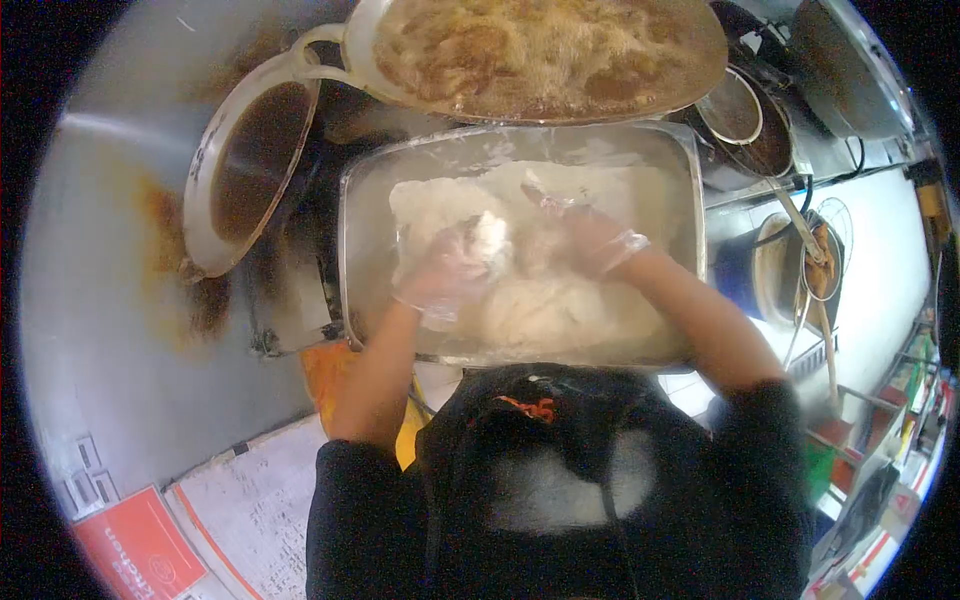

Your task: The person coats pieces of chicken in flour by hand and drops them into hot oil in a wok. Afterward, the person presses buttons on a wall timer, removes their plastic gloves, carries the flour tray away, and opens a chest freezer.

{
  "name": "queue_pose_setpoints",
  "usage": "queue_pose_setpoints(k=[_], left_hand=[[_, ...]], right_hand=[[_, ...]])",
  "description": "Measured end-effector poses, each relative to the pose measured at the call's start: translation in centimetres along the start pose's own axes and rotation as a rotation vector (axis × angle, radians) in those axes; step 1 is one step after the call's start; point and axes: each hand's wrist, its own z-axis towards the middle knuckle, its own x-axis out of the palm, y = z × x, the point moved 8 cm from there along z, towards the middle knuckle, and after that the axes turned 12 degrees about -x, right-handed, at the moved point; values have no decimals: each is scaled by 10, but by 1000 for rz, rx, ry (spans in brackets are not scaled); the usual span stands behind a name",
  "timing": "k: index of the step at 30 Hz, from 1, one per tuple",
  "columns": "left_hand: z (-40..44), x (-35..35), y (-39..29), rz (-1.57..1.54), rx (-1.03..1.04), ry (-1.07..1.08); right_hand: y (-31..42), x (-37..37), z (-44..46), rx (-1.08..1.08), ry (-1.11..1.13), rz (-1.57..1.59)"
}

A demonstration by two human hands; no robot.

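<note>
A large rectangular metal tray [346, 255] holds pale flour [645, 200], heaped in places. My left hand [450, 268], in a clear plastic glove, is closed around a white flour-coated piece [490, 233] in the left half of the tray; its kind does not show under the coating. My right hand [600, 242], also gloved in clear plastic, is low over the flour on the right. Its fingers are smeared by motion, so whether they grip anything is unclear. A mound of flour [545, 312] lies near the tray's front edge.
Just beyond the tray is a wide pan of bubbling brown oil [540, 55]. A second pan with dark liquid [262, 160] stands at the left. On the right are a round strainer [732, 105] and a wire skimmer holding browned fried pieces [820, 262].
</note>
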Motion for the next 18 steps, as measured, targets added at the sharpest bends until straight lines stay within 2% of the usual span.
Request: queue_pose_setpoints(k=[1,3,5,6,8,9,11,15,17,18], left_hand=[[11,19,0,-83,185,94],[21,44,-9,-166,375,189],[32,62,-17,137,473,118],[36,63,-16,135,478,118],[31,67,-26,37,670,211],[26,64,-32,40,675,213],[31,58,-18,195,352,145],[33,39,9,243,556,17],[19,25,15,542,743,-123],[11,6,16,363,546,-39]], right_hand=[[1,2,1,-21,-31,42],[4,5,3,-41,-65,79],[6,17,6,-26,71,39],[4,18,6,-24,69,34],[10,28,10,-194,144,-35],[6,35,12,-192,140,-38],[-3,41,16,-151,24,-142],[3,43,11,-123,83,-265],[3,31,5,-24,46,-214],[10,21,0,-23,37,-234]])
